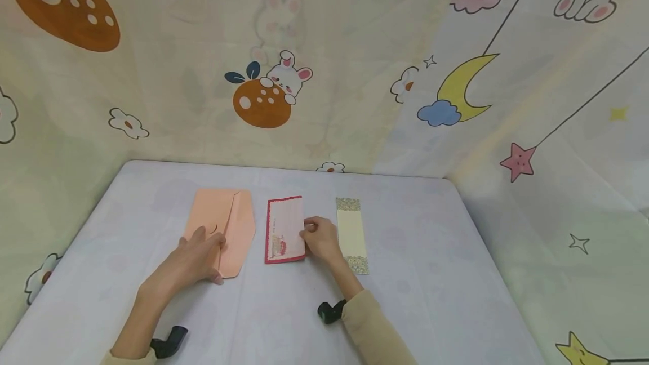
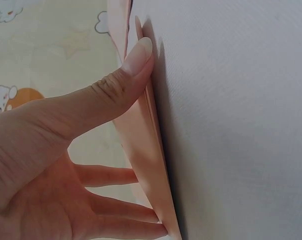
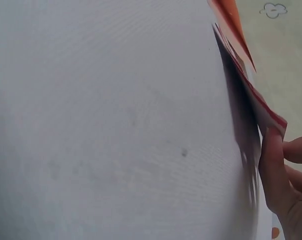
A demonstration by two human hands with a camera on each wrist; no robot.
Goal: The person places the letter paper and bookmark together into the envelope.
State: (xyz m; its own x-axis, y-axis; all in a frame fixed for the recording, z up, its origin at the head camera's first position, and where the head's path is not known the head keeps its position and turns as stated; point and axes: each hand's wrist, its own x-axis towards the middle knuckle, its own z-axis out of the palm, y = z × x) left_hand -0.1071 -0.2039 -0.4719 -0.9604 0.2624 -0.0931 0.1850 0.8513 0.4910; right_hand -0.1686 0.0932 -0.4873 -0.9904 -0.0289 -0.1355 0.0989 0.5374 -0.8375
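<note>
In the head view, a peach envelope (image 1: 238, 252) lies at the left of the table with its flap side up. My left hand (image 1: 195, 258) rests on it, fingers spread over the paper and thumb at the near edge; the left wrist view shows the thumb (image 2: 138, 57) against that edge. To its right is a pale pink greeting card (image 1: 286, 221) with a red border and a small printed picture. My right hand (image 1: 321, 238) pinches the card's right edge between thumb and fingers. In the right wrist view, the card's edge (image 3: 263, 107) is lifted slightly off the table.
A cream paper strip (image 1: 351, 232) with glittery patterned ends lies just right of my right hand. The white-covered table (image 1: 426, 275) meets a cartoon-printed cloth backdrop (image 1: 192, 94) at the back and sides. Dark wrist cameras (image 1: 169, 342) sit by both cuffs.
</note>
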